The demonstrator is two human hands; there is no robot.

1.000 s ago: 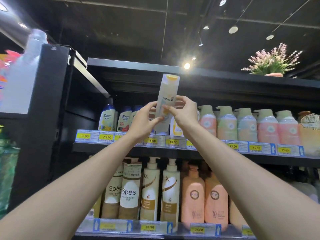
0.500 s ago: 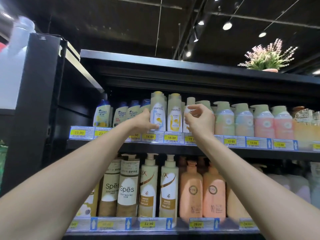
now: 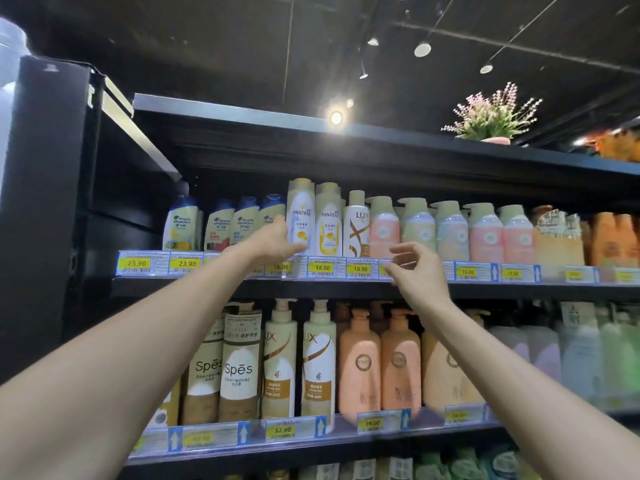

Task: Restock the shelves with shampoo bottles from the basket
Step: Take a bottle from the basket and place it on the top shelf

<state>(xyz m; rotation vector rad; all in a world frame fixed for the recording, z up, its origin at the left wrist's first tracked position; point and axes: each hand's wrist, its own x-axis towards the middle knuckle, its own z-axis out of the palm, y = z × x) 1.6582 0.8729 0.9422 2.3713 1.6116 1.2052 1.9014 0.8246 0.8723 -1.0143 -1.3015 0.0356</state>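
A white Pantene shampoo bottle (image 3: 300,216) stands upright at the front of the upper shelf (image 3: 346,287), beside a second Pantene bottle (image 3: 328,220) and a Lux bottle (image 3: 356,226). My left hand (image 3: 273,242) reaches up to it, thumb on its left side and fingers round its lower front edge. My right hand (image 3: 415,268) hovers in front of the shelf's price rail, to the right of the Lux bottle, fingers loosely curled and holding nothing. The basket is out of view.
Head & Shoulders bottles (image 3: 180,225) stand left of the Pantene ones, pastel pump bottles (image 3: 450,230) to the right. The lower shelf holds Spes (image 3: 239,368), Lux and peach pump bottles (image 3: 360,362). A potted plant (image 3: 491,116) sits on top; a black panel (image 3: 45,202) borders the left.
One second ago both hands held the Pantene bottle up in front of the shelf; now it stands on the shelf. My right hand has let go and drawn back down and right.
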